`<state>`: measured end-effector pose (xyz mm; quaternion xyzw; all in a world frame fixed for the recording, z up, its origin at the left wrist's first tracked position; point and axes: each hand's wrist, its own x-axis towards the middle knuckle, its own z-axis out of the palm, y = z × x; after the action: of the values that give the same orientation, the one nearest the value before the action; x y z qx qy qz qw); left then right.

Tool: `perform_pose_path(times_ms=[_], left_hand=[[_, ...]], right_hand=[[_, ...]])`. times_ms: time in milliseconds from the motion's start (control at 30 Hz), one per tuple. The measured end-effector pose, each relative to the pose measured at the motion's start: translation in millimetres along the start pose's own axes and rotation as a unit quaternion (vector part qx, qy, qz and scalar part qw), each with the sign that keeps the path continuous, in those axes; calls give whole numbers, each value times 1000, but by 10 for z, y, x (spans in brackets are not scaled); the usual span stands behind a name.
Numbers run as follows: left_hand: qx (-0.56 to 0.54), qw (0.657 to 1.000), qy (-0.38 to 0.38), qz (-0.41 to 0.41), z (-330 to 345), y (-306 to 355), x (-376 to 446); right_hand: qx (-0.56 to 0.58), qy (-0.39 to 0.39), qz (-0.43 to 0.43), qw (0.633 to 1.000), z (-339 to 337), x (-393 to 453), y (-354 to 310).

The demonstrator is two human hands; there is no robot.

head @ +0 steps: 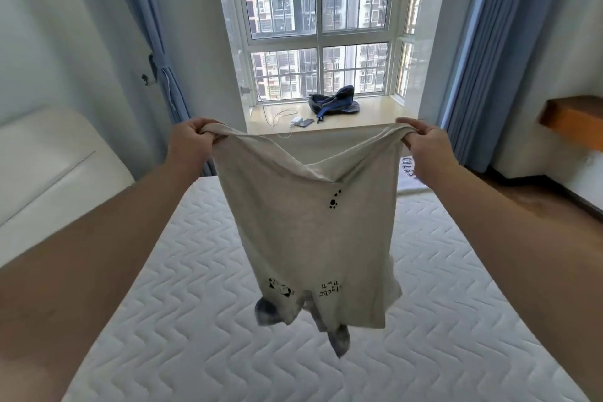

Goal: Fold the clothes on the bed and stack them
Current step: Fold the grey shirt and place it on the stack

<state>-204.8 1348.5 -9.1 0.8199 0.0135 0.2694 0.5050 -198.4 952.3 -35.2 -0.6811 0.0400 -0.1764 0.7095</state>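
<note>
Shirt pinched by both hands, hiding folded clothes behind.

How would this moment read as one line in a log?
left hand: gripping beige printed T-shirt | right hand: gripping it | shirt: hanging, spread above white quilted mattress

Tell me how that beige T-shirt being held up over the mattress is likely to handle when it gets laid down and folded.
Probably floppy: the beige T-shirt sags between the left hand and right hand and hangs limp. Likely light, since pinched corners alone carry it. It may bunch on the quilted mattress, as its lower end already hangs crumpled.
</note>
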Motion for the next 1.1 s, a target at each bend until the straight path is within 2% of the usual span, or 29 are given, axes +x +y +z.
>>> perform_pose_path(times_ms=[133,300,400,567,733,833,933,1100], left_hand=[[1,999,10,43,-94,202,118],[47,998,-13,-26,-47,-378,-180],[111,986,-51,-117,97,-1041,-769],[193,947,-88,-240,211,-1990,-2114],[250,893,-116,-355,164,-2660,-3297],[257,867,-139,-404,125,-2901,-3848],[230,854,-149,-443,91,-3110,-4333],[193,845,-165,-470,86,-3460,-4945]], right_hand=[[-33,8,-26,999,-93,26,-166],[-103,17,28,994,-345,-169,437],[-172,4,109,979,-496,-548,1161],[-273,2,241,931,-866,-1430,2364],[-284,-5,382,880,-1319,-2224,3110],[-328,-46,388,860,-1498,-2574,3345],[-324,-107,420,840,-1614,-2935,3508],[-317,-83,443,835,-1790,-3391,3932]])
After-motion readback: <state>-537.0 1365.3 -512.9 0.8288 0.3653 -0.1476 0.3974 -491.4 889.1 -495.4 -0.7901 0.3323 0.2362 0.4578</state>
